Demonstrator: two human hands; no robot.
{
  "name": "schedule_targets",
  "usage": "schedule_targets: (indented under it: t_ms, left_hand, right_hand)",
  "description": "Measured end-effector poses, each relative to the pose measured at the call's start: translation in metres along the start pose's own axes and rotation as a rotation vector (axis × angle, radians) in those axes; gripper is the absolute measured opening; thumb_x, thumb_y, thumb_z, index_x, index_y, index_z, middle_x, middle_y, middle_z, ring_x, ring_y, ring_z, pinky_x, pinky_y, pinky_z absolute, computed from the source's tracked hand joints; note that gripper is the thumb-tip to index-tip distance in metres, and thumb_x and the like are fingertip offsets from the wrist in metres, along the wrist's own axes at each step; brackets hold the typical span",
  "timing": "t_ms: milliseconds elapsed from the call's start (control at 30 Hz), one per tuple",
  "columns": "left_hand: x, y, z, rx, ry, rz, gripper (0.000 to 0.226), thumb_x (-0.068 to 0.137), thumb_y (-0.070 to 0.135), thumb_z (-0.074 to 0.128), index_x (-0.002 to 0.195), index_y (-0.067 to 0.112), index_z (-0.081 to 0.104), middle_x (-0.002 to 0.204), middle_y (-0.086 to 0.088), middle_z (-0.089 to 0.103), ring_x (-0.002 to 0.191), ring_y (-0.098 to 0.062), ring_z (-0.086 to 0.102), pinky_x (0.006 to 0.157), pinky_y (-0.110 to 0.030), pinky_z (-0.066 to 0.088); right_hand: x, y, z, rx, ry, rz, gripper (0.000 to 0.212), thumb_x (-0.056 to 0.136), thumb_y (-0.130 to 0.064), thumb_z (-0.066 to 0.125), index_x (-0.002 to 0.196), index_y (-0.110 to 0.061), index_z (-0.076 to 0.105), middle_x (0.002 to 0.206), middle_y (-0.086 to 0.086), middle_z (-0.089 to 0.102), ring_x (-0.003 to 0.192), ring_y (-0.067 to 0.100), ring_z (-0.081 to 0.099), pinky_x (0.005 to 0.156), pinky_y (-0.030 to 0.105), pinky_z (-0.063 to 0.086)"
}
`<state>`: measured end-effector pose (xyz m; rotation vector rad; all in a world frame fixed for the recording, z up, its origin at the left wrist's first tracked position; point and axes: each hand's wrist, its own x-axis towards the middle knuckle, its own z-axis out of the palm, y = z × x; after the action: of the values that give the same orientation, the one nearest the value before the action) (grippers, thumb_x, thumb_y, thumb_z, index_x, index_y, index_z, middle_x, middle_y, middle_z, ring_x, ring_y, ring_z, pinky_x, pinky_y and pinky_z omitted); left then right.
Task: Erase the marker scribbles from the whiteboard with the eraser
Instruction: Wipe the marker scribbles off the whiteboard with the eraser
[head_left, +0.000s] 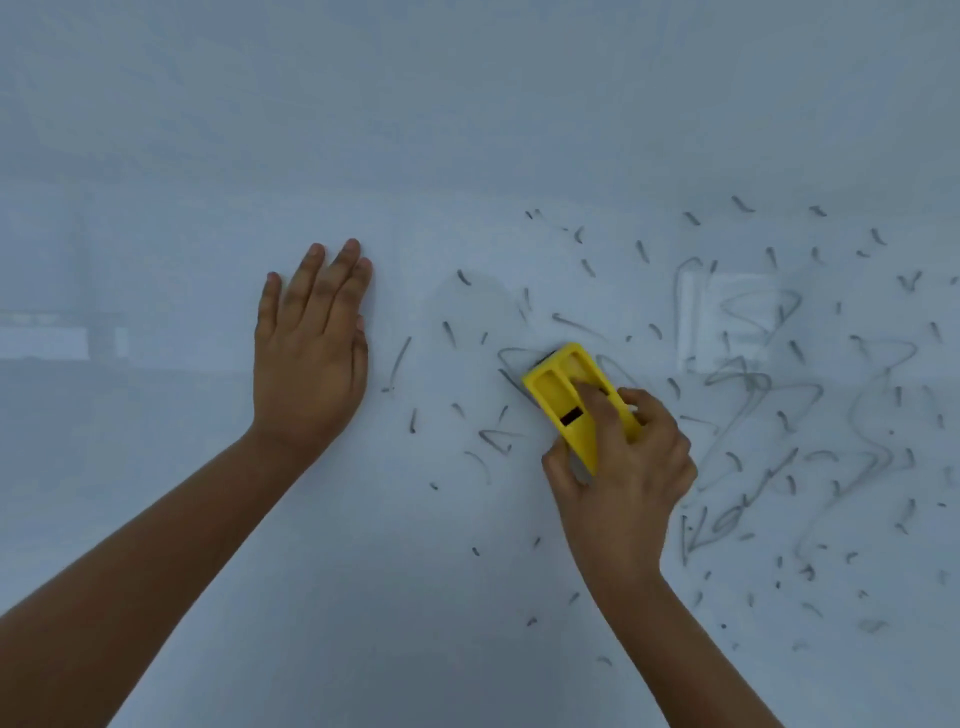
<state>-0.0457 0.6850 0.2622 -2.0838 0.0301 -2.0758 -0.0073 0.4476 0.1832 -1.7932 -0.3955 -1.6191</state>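
My right hand (621, 467) grips the one yellow plastic eraser (571, 400), pressed flat on the glossy white whiteboard (467, 130) among dozens of grey marker scribbles (753, 395), none of them legible. My left hand (309, 353) lies open, fingers spread flat on a clean patch.

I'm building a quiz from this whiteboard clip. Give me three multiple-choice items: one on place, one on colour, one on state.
1. Where do most marker scribbles lie on the whiteboard?
A. left of the left hand
B. right of the left hand
C. along the top edge

2. What colour is the eraser?
A. yellow
B. blue
C. black

3. How is the left hand?
A. in a fist
B. holding a marker
C. flat on the board

Answers: B, the marks spread rightward; A, its plastic body is yellow, held by the right hand; C, palm down with fingers extended.
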Motion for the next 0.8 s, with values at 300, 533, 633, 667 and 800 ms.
schedule_targets:
  t_ms: [300, 533, 633, 667, 800]
  left_hand:
    - [-0.006, -0.005, -0.001, -0.012, 0.003, 0.019, 0.054, 0.091, 0.008, 0.034, 0.145, 0.009, 0.04, 0.153, -0.01, 0.04, 0.144, -0.029, 0.029, 0.121, -0.039, 0.009]
    - [-0.01, -0.008, -0.002, -0.011, -0.013, 0.042, 0.057, 0.089, 0.006, 0.035, 0.146, 0.009, 0.039, 0.153, -0.01, 0.039, 0.144, -0.029, 0.028, 0.119, -0.044, 0.014]
    - [-0.013, -0.011, -0.004, 0.002, -0.009, 0.049, 0.057, 0.088, 0.005, 0.036, 0.145, 0.009, 0.04, 0.153, -0.01, 0.04, 0.144, -0.029, 0.029, 0.119, -0.042, 0.014]
    - [-0.014, -0.012, -0.004, 0.007, -0.006, 0.046, 0.057, 0.088, 0.005, 0.036, 0.145, 0.009, 0.041, 0.152, -0.01, 0.04, 0.144, -0.029, 0.029, 0.119, -0.042, 0.014]
    - [-0.016, -0.009, -0.005, 0.016, -0.005, 0.028, 0.058, 0.087, 0.005, 0.036, 0.144, 0.009, 0.042, 0.152, -0.01, 0.042, 0.143, -0.029, 0.031, 0.118, -0.044, 0.016]
  right_hand:
    - [-0.046, -0.021, 0.006, -0.006, -0.154, -0.183, 0.05, 0.065, -0.035, 0.052, 0.115, -0.039, 0.049, 0.115, -0.002, 0.04, 0.097, 0.023, 0.041, 0.081, 0.04, 0.033]
    - [-0.03, -0.053, 0.022, 0.011, -0.169, -0.211, 0.052, 0.065, -0.034, 0.055, 0.116, -0.037, 0.05, 0.114, -0.001, 0.04, 0.094, 0.023, 0.04, 0.081, 0.036, 0.027]
    - [-0.058, -0.044, 0.018, 0.013, -0.241, -0.332, 0.053, 0.062, -0.033, 0.057, 0.114, -0.041, 0.051, 0.113, -0.003, 0.042, 0.094, 0.022, 0.042, 0.081, 0.034, 0.026]
    - [-0.056, -0.039, 0.016, 0.017, -0.234, -0.323, 0.052, 0.062, -0.034, 0.055, 0.113, -0.042, 0.05, 0.112, -0.004, 0.042, 0.093, 0.021, 0.041, 0.081, 0.034, 0.026]
    - [-0.006, -0.045, 0.016, 0.028, -0.111, -0.109, 0.051, 0.063, -0.034, 0.051, 0.115, -0.039, 0.051, 0.111, -0.003, 0.039, 0.092, 0.021, 0.037, 0.079, 0.037, 0.03]
